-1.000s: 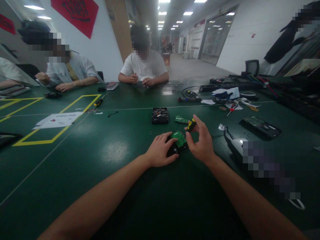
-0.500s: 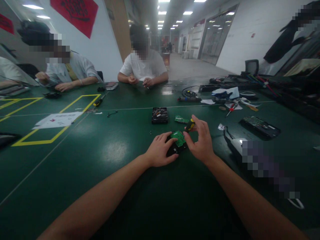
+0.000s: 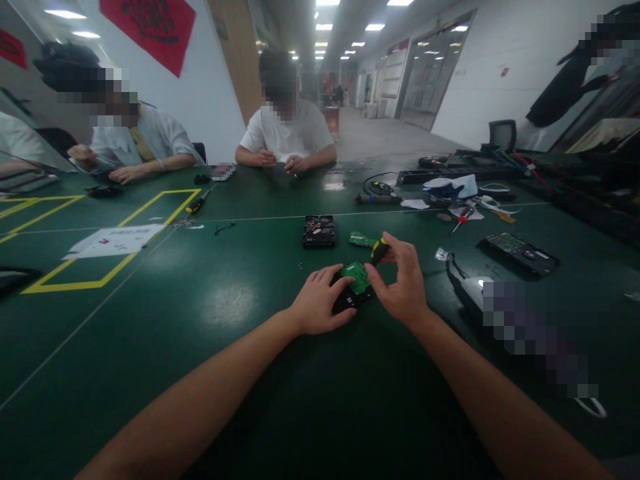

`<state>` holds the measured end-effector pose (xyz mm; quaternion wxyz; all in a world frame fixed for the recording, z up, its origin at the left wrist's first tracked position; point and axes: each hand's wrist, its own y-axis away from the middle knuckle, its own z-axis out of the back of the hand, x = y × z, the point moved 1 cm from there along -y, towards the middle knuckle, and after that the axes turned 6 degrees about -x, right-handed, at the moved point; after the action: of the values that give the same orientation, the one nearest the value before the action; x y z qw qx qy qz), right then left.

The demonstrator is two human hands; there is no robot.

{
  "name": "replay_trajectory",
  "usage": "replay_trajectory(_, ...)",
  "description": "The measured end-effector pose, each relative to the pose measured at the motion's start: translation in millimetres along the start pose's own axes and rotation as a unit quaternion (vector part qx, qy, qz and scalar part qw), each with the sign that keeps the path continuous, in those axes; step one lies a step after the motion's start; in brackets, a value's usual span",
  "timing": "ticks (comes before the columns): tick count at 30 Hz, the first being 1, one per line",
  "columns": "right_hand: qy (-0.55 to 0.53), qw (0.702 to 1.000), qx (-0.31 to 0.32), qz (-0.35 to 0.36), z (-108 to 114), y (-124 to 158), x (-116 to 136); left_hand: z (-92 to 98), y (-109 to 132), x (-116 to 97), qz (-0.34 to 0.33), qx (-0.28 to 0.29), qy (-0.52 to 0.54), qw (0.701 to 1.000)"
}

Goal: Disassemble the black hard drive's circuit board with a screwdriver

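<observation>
Green and thin, the printed circuit board (image 3: 358, 277) lies on a flat black rectangular casing (image 3: 345, 304) just right of and below centre; we judge the board light and brittle, the casing rigid, fairly heavy and best held by its sides. Our left hand (image 3: 316, 301), palm down and half open, grips the casing's left end, index finger on the board. Our right hand (image 3: 404, 280), fingers curled, pinches a black-and-yellow screwdriver handle (image 3: 380, 250), tilted, its tip hidden from us.
</observation>
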<state>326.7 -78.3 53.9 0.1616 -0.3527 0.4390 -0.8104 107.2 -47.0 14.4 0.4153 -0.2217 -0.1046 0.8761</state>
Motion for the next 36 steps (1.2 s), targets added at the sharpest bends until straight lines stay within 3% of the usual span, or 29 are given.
replay_trajectory(13,-0.018,1.000,-0.002,-0.023,-0.6,1.7,3.2,0.1,-0.3,-0.3,0.004,0.009,-0.009,1.000)
replay_trajectory(36,0.008,1.000,-0.015,0.008,1.6,-3.1,4.4,1.2,-0.8,-0.9,0.003,0.001,0.009,1.000)
